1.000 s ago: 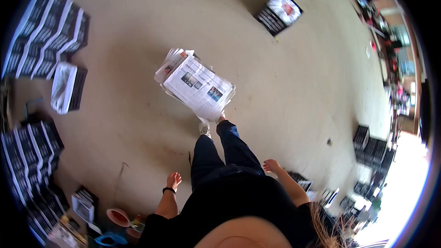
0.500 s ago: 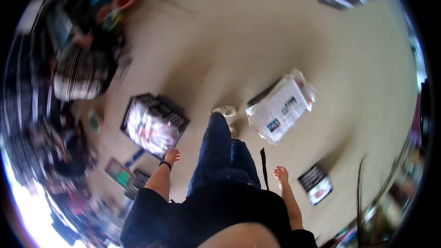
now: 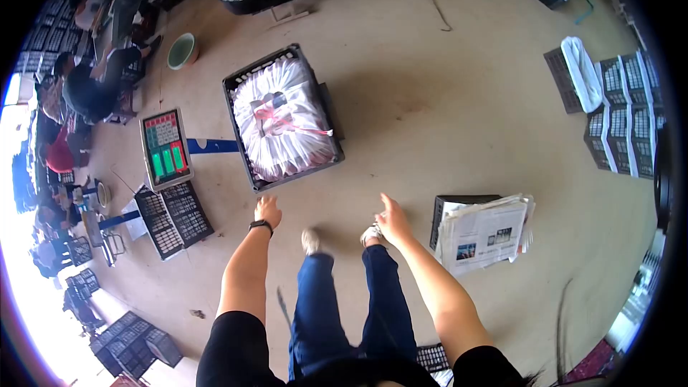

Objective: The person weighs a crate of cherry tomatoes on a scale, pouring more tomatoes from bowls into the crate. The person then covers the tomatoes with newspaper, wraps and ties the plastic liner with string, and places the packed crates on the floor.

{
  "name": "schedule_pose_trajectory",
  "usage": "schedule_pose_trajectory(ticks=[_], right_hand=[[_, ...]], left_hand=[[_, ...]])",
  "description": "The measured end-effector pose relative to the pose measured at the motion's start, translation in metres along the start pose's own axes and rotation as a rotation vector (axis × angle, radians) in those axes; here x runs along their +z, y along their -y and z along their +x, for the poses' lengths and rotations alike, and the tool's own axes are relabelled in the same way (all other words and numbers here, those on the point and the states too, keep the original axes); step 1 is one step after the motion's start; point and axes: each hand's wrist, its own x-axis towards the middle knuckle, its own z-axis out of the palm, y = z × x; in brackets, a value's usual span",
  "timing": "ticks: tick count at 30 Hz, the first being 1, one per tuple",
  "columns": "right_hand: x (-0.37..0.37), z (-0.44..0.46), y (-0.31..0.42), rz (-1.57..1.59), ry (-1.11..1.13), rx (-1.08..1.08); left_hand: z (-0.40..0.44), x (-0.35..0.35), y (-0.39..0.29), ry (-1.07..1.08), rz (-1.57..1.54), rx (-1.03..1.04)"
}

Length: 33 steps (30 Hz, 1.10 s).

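Observation:
A black plastic crate (image 3: pixel 283 118), lined with a gathered white bag tied with reddish string, rests on what seems to be a scale ahead of me. My left hand (image 3: pixel 267 211), with a dark band at the wrist, is just short of its near edge, fingers apart and holding nothing. To the right, my right hand (image 3: pixel 391 221) is empty too, its fingers spread, between the crate and a stack of newspapers (image 3: pixel 484 233). The scale's display (image 3: pixel 167 149) with green digits stands left of the crate on a blue arm.
Empty-looking black crates (image 3: pixel 172 218) lie below the display. A green basin (image 3: pixel 183 51) sits at the upper left. Several people sit along the left and top. Crates (image 3: pixel 623 111) are stacked at the far right, more (image 3: pixel 136 344) at the lower left.
The view has turned, so the bagged crate is now straight ahead and the newspapers are to the right. Both hands have stretched forward toward the crate.

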Motion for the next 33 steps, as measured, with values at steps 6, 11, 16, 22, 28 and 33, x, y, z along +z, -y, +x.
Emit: schedule_pose_trajectory(ticks=[6,11,16,22,28,33], right_hand=[[0.299,0.15,0.042,-0.583,-0.112,-0.611],[0.445,0.176,0.025,-0.884,-0.16,-0.492],[0.474,0.157,0.064,-0.965,-0.027,-0.452],[0.473,0.035,-0.043,-0.996,-0.02,-0.478],[0.466,-0.116,-0.132,-1.015,0.058,-0.408],[0.482,-0.18,-0.151,-1.013,0.102,-0.396]], left_hand=[[0.161,0.152,0.152,-0.355,0.187,0.334],[0.17,0.203,0.228,-0.461,0.167,0.348],[0.148,0.202,0.271,-0.454,0.134,0.318],[0.056,0.32,0.219,-0.486,0.129,0.302],[-0.064,0.451,0.174,-0.402,0.142,0.367],[-0.117,0.497,0.181,-0.297,0.116,0.412]])
